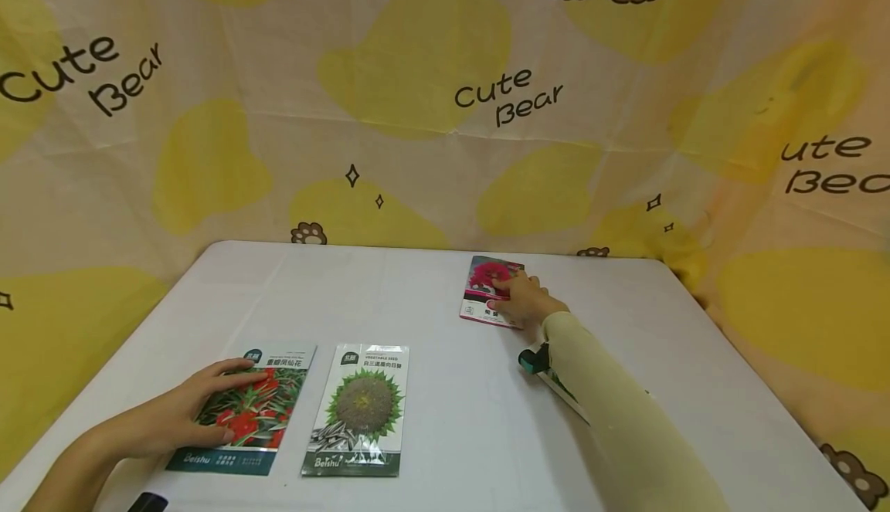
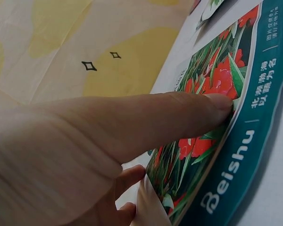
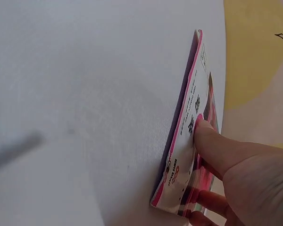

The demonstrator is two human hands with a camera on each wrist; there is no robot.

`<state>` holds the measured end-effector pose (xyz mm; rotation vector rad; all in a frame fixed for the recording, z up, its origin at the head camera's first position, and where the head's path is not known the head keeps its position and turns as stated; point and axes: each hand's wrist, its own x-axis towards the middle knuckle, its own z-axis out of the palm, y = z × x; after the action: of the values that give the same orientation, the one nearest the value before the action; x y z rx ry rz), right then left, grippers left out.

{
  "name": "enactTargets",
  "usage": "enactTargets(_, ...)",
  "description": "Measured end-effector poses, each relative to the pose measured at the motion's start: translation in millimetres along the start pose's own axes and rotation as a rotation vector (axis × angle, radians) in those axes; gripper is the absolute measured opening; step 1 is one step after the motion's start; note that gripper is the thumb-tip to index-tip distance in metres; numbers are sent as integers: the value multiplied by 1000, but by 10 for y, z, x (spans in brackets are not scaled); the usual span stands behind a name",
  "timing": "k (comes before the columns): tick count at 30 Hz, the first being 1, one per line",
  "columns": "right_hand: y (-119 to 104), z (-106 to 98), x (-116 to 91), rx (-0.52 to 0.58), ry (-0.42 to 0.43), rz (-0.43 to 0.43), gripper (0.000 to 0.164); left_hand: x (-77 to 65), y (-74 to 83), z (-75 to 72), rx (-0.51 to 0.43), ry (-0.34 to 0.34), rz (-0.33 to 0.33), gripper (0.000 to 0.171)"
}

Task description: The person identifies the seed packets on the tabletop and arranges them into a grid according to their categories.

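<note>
My left hand [image 1: 167, 411] rests on a seed packet with red flowers [image 1: 253, 411], fingers spread across its face. In the left wrist view the thumb [image 2: 179, 110] presses on the printed flowers, and other fingertips touch the packet's edge. Beside it lies a white sunflower seed packet [image 1: 365, 411]. Farther back, my right hand [image 1: 524, 300] pinches a pink-flower seed packet [image 1: 480, 307] by its right side. The right wrist view shows the thumb [image 3: 212, 141] on the packet's face and other fingers at its edge. A dark shadow runs along that packet's long edge.
Under the right sleeve [image 1: 619, 411] a white and green strip [image 1: 566, 398] shows, mostly hidden. The white table [image 1: 445, 388] ends at a yellow patterned cloth [image 1: 417, 149] hanging behind it. A small black object [image 1: 147, 503] shows at the lower left.
</note>
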<state>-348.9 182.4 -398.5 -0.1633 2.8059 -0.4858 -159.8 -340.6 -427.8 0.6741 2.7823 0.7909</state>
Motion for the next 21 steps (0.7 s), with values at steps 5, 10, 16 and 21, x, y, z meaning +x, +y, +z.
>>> enactTargets(5, -89, 35, 21, -3, -7, 5, 64, -2, 13, -5, -14, -9, 0, 71)
enactTargets(10, -182, 50, 18, -49, -10, -21, 65, -3, 4, -1, -8, -8, 9, 71)
enactTargets(16, -304, 71, 26, -67, -6, -61, 65, 4, 32, -18, -48, -27, -6, 72)
enactTargets(21, -401, 102, 14, -51, -8, -57, 64, 2, 51, -24, -56, -39, -25, 71)
